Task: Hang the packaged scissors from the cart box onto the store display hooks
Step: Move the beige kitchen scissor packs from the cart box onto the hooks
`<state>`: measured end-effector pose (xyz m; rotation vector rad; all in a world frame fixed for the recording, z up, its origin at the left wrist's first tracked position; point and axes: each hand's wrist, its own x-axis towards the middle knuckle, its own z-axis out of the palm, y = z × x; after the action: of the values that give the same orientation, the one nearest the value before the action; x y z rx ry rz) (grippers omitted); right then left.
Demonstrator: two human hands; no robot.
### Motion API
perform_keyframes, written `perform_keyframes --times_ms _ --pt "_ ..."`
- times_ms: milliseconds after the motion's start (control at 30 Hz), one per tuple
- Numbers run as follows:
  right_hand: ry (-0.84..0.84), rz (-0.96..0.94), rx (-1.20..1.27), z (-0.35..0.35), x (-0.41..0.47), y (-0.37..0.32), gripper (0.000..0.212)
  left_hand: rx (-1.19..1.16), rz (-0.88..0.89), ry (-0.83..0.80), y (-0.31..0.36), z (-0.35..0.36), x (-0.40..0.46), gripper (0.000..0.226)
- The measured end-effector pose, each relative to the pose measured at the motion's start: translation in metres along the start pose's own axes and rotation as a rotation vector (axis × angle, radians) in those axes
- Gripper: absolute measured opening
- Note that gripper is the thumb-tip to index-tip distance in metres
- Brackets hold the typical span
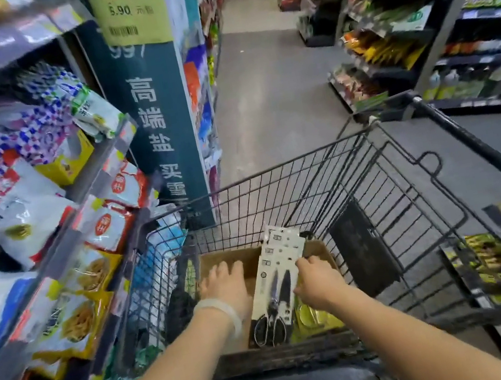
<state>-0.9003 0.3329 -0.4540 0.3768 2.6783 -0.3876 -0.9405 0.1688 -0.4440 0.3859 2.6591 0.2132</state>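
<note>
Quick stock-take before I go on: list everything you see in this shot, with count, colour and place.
Packaged scissors: a fanned stack, exact count unclear, white cards with black scissors, standing in the cardboard box.
Cardboard box: one, brown, inside the cart.
Shopping cart: one, dark wire, centre foreground.
Yellow packet: one, in the cart right of the box.
Price sign: one, yellow-green, upper left.
Teal banner: one, white lettering, shelf end.
Bagged goods: many, mixed colours, left shelves.
Right shelves: stocked, mixed colours, across the aisle.
Left hand: in the box, pale bracelet at wrist.
Right hand: gripping the cards' right edge.
</note>
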Motion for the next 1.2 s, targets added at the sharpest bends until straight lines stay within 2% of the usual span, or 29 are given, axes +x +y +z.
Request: perform_keyframes --times_ms 167,367,533,700,767,867,1033,1133,1200 --pt "-0.172 0.099 0.104 0.019 0.072 0.004 0.047 -0.008 0.030 -0.156 -0.015 0.008 0.077 0.067" --pt "-0.379 0.214 0.253 0.065 0.126 0.016 0.054 -0.040 -0.044 -0.396 -0.043 0.049 0.132 0.068" --pt "-0.336 0.407 0.506 0.106 0.160 0.030 0.062 -0.099 -0.067 -0.509 -0.048 0.079 0.168 0.066" --pt "-0.223 0.602 0.826 0.159 0.190 0.033 0.072 -0.164 -0.103 -0.585 -0.045 0.108 0.181 0.064" --pt "-0.191 0.678 0.888 0.178 0.198 0.033 0.069 -0.202 -0.130 -0.586 -0.048 0.119 0.184 0.063" --pt "-0.185 0.752 0.849 0.192 0.205 0.036 0.068 -0.249 -0.179 -0.582 -0.053 0.131 0.188 0.065" --pt "-0.110 0.770 0.768 0.186 0.196 0.039 0.057 -0.254 -0.231 -0.577 -0.057 0.136 0.193 0.067" --pt "-0.076 0.611 0.712 0.179 0.193 0.044 0.040 -0.280 -0.208 -0.574 -0.052 0.128 0.192 0.066" --pt "-0.058 0.513 0.839 0.167 0.193 0.046 0.028 -0.331 -0.211 -0.547 -0.048 0.121 0.189 0.067"
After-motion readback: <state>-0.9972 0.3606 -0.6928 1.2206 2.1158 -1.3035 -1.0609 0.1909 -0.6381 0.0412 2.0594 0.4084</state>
